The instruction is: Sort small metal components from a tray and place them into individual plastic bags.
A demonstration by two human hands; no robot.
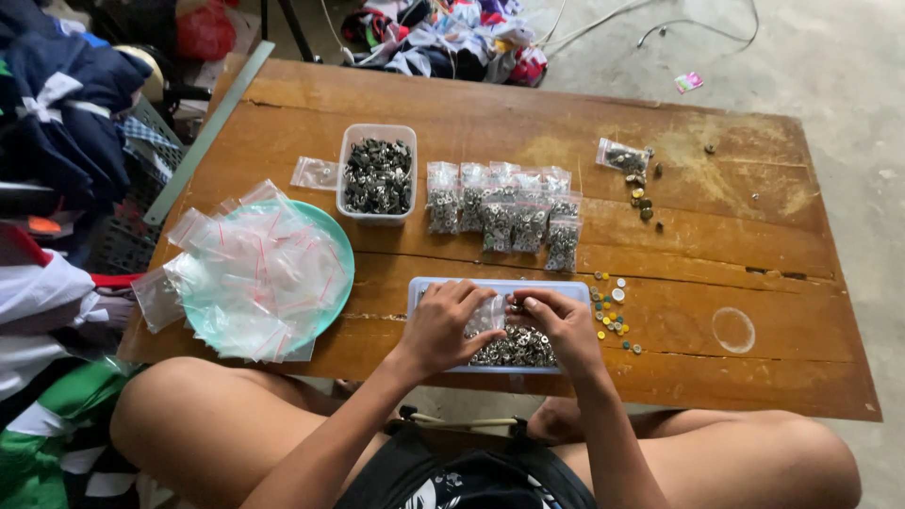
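Observation:
My left hand (443,325) holds a small clear zip bag (486,315) over a shallow clear tray (429,285) near the table's front edge. Inside the tray lies a heap of small silver metal fasteners (517,349). My right hand (564,325) is pinched at the bag's mouth, fingers closed on what look like a few fasteners. Behind the tray, several filled small bags (500,212) lie in rows. A clear tub (377,135) of dark metal parts stands further back to the left.
A teal plate (337,247) piled with empty zip bags sits at the left. Loose coloured and metal bits (613,311) lie right of the tray, one more small bag (622,155) at the back right. Clothes are piled left of the wooden table (735,236).

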